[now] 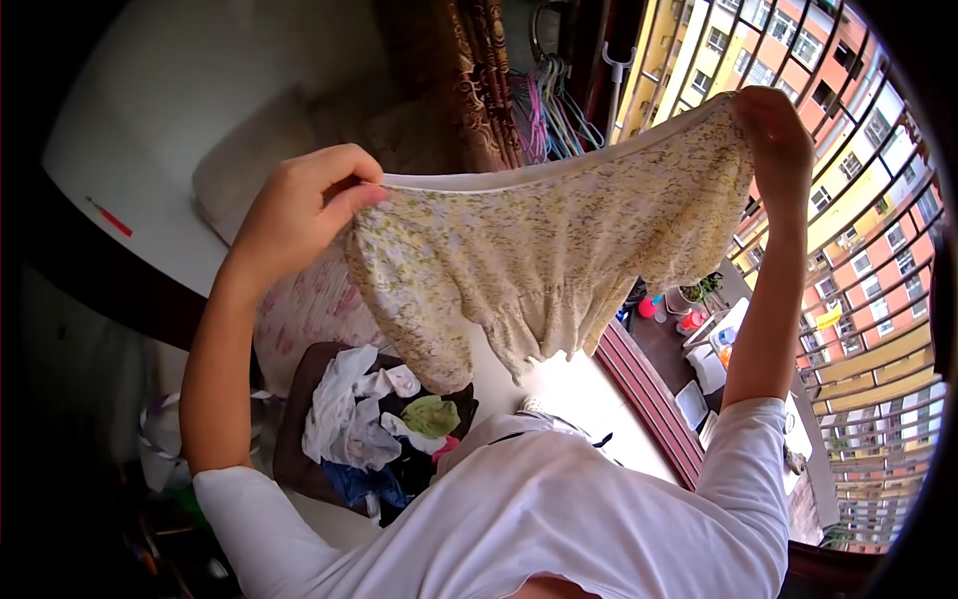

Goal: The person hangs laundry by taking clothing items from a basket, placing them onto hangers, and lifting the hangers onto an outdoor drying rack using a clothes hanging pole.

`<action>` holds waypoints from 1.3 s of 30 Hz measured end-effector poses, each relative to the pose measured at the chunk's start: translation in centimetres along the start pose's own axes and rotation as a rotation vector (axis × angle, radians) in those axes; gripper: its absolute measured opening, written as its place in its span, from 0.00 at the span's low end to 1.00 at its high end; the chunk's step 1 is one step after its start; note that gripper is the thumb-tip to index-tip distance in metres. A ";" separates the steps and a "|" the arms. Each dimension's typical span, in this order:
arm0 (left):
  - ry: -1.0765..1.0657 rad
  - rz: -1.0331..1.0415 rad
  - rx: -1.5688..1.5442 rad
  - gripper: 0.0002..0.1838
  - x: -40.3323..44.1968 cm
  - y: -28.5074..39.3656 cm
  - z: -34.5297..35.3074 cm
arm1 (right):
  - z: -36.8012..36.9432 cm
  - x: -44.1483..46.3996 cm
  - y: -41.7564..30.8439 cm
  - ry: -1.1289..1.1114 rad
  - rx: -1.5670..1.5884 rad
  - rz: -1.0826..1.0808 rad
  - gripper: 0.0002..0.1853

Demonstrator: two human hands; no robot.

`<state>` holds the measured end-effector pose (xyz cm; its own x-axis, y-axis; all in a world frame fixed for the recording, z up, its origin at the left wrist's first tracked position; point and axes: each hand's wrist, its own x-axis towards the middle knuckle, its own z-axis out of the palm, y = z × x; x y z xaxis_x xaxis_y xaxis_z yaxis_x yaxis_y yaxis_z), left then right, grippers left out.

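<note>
A thin garment with a small yellowish floral print (559,230) is stretched out in the air in front of me. Its kind is not plain; a pale band runs along its top edge, and gathered folds hang from its middle. My left hand (309,205) pinches the upper left corner between thumb and fingers. At the upper right corner, my right hand (779,140) grips the cloth, its fingers partly in shadow. Below the garment's left side, a heap of clothes (359,419) in white, green, blue and black lies on a dark brown seat or stool (291,439).
Colourful hangers (549,110) hang beside a brown patterned curtain (484,80). At the right, a barred window (858,190) looks onto buildings. A potted plant (704,288) and several small items stand on the ledge. A pink-patterned cover (309,319) lies behind the heap.
</note>
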<state>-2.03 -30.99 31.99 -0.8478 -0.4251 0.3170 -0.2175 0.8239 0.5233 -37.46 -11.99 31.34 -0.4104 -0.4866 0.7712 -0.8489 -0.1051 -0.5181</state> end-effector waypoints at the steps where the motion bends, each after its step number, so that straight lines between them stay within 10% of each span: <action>1: 0.075 -0.021 0.006 0.03 0.1 0.2 0.0 | -0.1 -0.1 0.1 0.007 -0.009 0.001 0.07; 11: 0.625 0.229 -0.134 0.06 1.6 -0.8 0.8 | 1.5 -1.0 -0.2 0.122 0.447 0.206 0.07; 13: -0.090 0.092 -0.006 0.08 1.3 -3.4 2.1 | 5.4 -2.1 3.2 -0.345 -0.068 -0.029 0.05; 23: 0.292 -0.079 -0.021 0.12 0.8 -5.5 -1.1 | 6.9 -1.2 3.1 -0.206 0.335 0.011 0.09; 39: -0.552 -0.305 -0.052 0.10 -7.7 -11.2 9.8 | 9.8 -6.5 -2.3 -0.519 0.641 -0.003 0.02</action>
<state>2.21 -33.28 15.95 -0.8788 -0.3707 -0.3004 -0.4771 0.6710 0.5676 -29.59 -17.08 23.95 -0.0692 -0.8079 0.5852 -0.4304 -0.5050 -0.7482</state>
